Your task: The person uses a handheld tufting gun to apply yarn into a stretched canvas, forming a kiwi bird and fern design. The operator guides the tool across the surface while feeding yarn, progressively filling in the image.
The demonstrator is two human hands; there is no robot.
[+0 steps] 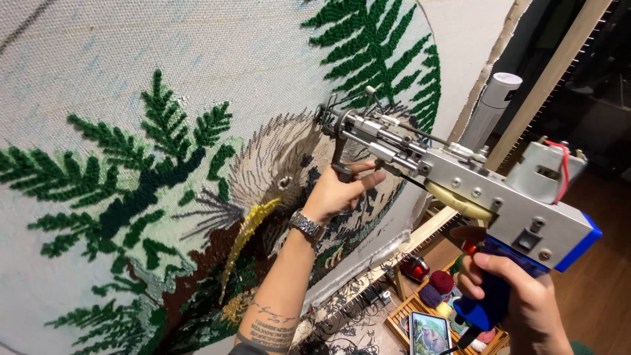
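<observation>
Two hands on one tufting gun (460, 190), stretched across the right half of the frame from centre to lower right. Grey metal body, blue rear housing, needle end pointing up-left, tip close against the cloth; touching or just shy of it, cannot tell. Left hand (338, 190) at centre, fingers wrapped around the dark front handle below the needle end, metal wristwatch (306, 225) on the wrist, tattooed forearm running down to the bottom edge. Right hand (519, 296) at lower right, closed around the blue pistol grip, forefinger up near a red trigger. Behind the gun, stretched backing cloth (197, 52) filling the left and centre, partly tufted: green fern fronds (374, 46) at upper centre and left, a bird's pale head (276, 164) beside the left hand, a yellow beak-like strip (246, 230) slanting down. Wooden frame bar (552, 72) at upper right. Below, at bottom centre-right, a wooden tray (401, 315) with yarn balls (437, 286) and a small screen (430, 334) showing an animal picture.
</observation>
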